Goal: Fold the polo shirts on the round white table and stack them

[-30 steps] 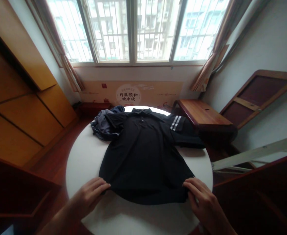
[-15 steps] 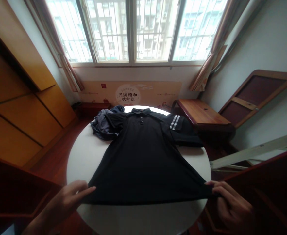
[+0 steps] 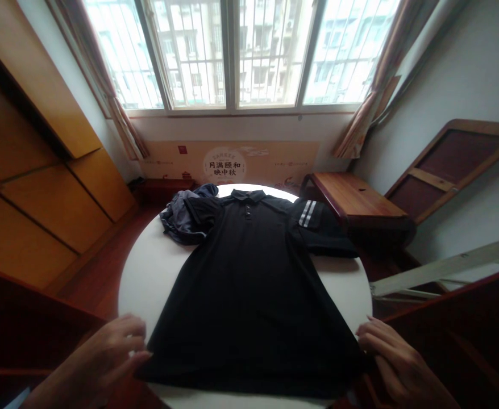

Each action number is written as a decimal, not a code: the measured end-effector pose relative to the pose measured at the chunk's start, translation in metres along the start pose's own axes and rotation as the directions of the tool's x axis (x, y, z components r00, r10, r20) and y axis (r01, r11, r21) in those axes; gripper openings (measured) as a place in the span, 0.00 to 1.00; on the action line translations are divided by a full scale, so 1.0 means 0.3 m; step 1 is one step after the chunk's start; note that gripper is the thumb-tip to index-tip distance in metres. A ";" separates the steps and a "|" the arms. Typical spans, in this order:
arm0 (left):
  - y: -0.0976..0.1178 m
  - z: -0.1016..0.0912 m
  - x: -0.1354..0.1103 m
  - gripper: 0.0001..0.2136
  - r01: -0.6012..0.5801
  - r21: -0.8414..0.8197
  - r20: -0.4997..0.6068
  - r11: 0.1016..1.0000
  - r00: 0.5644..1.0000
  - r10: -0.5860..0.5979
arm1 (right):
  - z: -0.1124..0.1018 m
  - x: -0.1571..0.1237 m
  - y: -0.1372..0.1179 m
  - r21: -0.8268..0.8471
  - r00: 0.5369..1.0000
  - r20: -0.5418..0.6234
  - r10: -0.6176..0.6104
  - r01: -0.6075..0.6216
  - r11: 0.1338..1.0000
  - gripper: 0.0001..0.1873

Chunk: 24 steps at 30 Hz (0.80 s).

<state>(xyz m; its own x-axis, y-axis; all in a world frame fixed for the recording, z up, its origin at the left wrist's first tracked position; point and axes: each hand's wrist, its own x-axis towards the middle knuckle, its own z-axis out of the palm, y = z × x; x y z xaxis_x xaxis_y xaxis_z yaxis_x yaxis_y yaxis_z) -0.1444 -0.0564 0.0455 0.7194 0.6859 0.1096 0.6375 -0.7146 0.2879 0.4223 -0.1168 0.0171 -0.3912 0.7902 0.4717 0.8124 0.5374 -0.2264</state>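
Observation:
A black short-sleeved polo shirt (image 3: 253, 301) lies spread out, collar at the far end, with its hem hanging over the near edge of a round white table (image 3: 147, 272). At the shirt's lower left side, my left hand (image 3: 113, 349) has its fingers bent, the thumb against the cloth. My right hand (image 3: 390, 355) is at the lower right side, fingers closed on the fabric edge there. Some of the cloth inside each grip is hidden.
A crumpled grey and dark garment (image 3: 181, 216) sits at the table's far left. Folded black clothing with white stripes (image 3: 328, 233) lies at the far right. Beyond stand a wooden bench (image 3: 356, 196) and a window; orange cabinets (image 3: 40, 210) line the left.
The shirt's hem has come lower and nearer to me, and its body lies less tautly stretched. My left hand has moved slightly down and left; the left fingers are more bent.

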 end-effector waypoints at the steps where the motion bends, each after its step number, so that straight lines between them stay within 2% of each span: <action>1: 0.003 -0.002 0.034 0.13 -0.012 -0.017 -0.042 1.000 0.999 0.011 | -0.001 0.018 0.003 0.010 1.000 -0.020 0.022 -0.022 1.000 0.13; 3: 0.008 0.001 0.130 0.15 -0.037 -0.061 -0.129 0.997 0.991 0.028 | 0.007 0.083 0.002 0.049 0.996 -0.045 0.082 -0.080 0.996 0.13; 5: 0.008 0.013 0.259 0.16 -0.043 -0.116 -0.168 0.992 0.985 0.023 | 0.033 0.186 -0.006 0.107 0.994 -0.012 0.111 -0.109 0.988 0.12; 8: -0.015 0.046 0.496 0.17 -0.037 -0.203 -0.146 0.978 0.989 0.007 | 0.107 0.381 -0.027 0.184 0.987 0.150 0.065 -0.092 0.979 0.12; 10: -0.049 0.083 0.654 0.19 -0.020 -0.221 -0.147 0.975 0.989 -0.013 | 0.176 0.496 -0.053 0.169 0.966 0.256 0.036 -0.081 0.982 0.14; 11: -0.070 0.106 0.724 0.20 -0.001 -0.201 -0.135 0.980 0.991 -0.026 | 0.214 0.537 -0.072 0.133 0.951 0.306 0.042 -0.087 0.987 0.17; 13: -0.115 0.158 0.834 0.23 0.082 -0.124 -0.042 0.989 0.995 -0.088 | 0.284 0.578 -0.125 0.075 0.900 0.435 0.035 -0.074 0.994 0.26; 16: -0.166 0.235 0.908 0.28 0.195 0.044 0.073 0.980 0.978 -0.198 | 0.347 0.541 -0.222 0.130 0.819 0.570 -0.069 -0.007 0.992 0.38; 19: -0.185 0.288 0.909 0.29 0.206 0.132 0.048 0.970 0.976 -0.214 | 0.334 0.451 -0.300 0.294 0.776 0.592 -0.219 0.044 0.955 0.43; 22: -0.190 0.286 0.907 0.28 0.173 0.131 0.017 0.976 0.984 -0.177 | 0.277 0.396 -0.328 0.430 0.725 0.601 -0.337 0.061 0.901 0.43; 24: -0.210 0.241 0.927 0.25 0.156 0.100 -0.052 0.983 0.987 -0.152 | 0.238 0.405 -0.318 0.480 0.680 0.610 -0.407 0.091 0.873 0.41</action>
<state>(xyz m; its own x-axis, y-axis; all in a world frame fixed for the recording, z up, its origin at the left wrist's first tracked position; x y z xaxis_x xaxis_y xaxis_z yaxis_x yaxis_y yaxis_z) 0.0354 0.1693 -0.0109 0.5992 0.7925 0.1137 0.7664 -0.6088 0.2047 0.2663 -0.0511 0.0350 -0.8601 0.4988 -0.1069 0.4657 0.6823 -0.5635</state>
